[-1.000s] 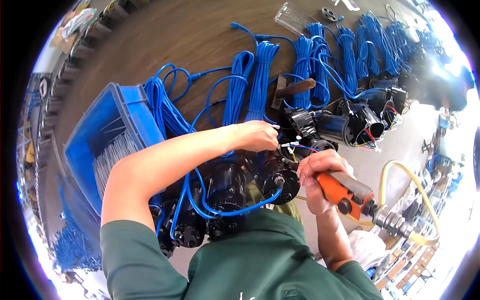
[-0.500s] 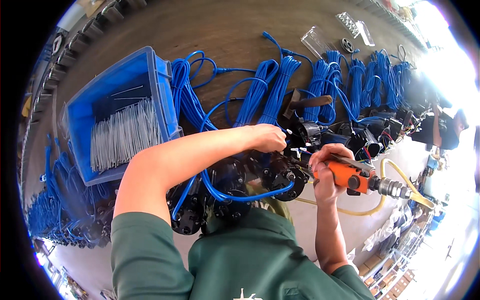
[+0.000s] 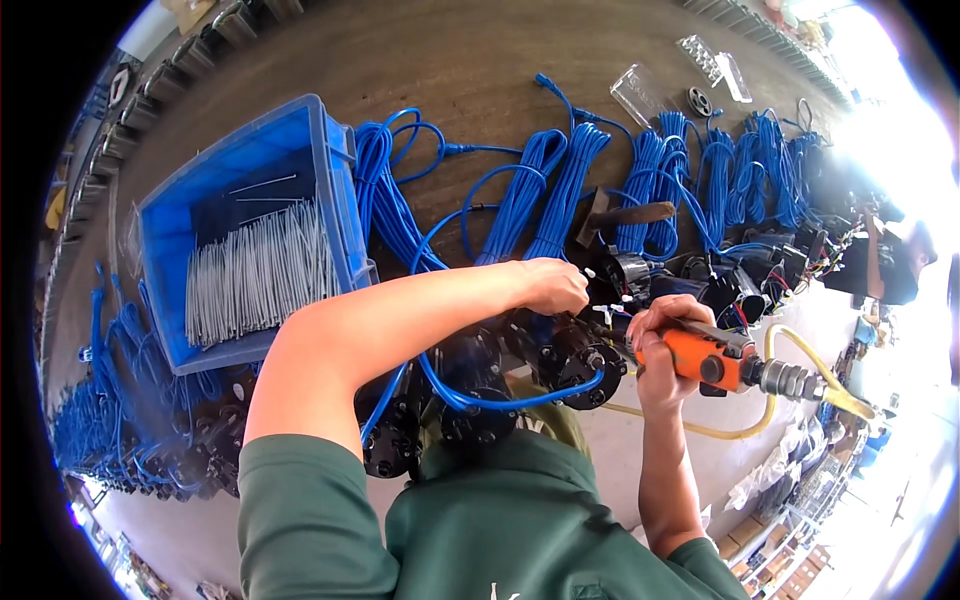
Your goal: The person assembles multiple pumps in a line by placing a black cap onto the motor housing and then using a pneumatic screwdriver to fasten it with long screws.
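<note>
My right hand is wrapped round an orange air screwdriver, which lies sideways with its bit end pointing left. A yellow air hose runs from the metal coupling at its back. My left hand is closed like a fist just left of the tool's front end, over a black cylindrical housing; what its fingers hold is hidden. A blue cable loops from that housing's round end. More black housings lie under my left forearm. Small white connectors show between my hands.
A blue crate with many thin grey rods stands at left. Bundled blue cables line the bench. A wooden-handled hammer lies beyond my hands. Clear plastic pieces lie farther back; black parts with wires sit at right.
The whole view has shifted, so everything sits slightly farther right and lower. Both hands keep about the same place by the housing, and the screwdriver stays in my right hand.
</note>
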A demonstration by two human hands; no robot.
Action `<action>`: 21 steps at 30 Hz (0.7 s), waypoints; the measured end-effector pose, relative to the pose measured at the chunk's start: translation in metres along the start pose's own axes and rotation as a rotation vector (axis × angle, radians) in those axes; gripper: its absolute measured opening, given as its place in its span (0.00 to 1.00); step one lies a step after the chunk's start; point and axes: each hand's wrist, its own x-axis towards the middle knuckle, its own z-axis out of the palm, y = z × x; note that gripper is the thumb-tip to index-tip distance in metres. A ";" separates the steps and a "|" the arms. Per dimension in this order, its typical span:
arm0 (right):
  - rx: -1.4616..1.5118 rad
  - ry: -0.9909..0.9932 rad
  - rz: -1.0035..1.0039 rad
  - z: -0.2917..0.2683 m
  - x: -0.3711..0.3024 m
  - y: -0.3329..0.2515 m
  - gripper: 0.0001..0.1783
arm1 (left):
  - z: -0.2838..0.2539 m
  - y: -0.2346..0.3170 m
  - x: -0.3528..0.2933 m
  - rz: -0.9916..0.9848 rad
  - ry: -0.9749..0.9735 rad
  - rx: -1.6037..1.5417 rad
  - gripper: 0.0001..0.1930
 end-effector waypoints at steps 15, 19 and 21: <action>-0.035 0.005 0.001 0.003 -0.004 -0.006 0.18 | 0.004 0.038 -0.065 -0.432 -0.127 -0.227 0.05; 0.056 -0.097 -0.110 0.009 0.000 -0.035 0.19 | 0.010 0.034 -0.066 -0.368 -0.084 -0.221 0.05; 0.114 -0.128 -0.091 0.015 -0.003 -0.041 0.17 | 0.010 0.034 -0.068 -0.369 -0.065 -0.253 0.05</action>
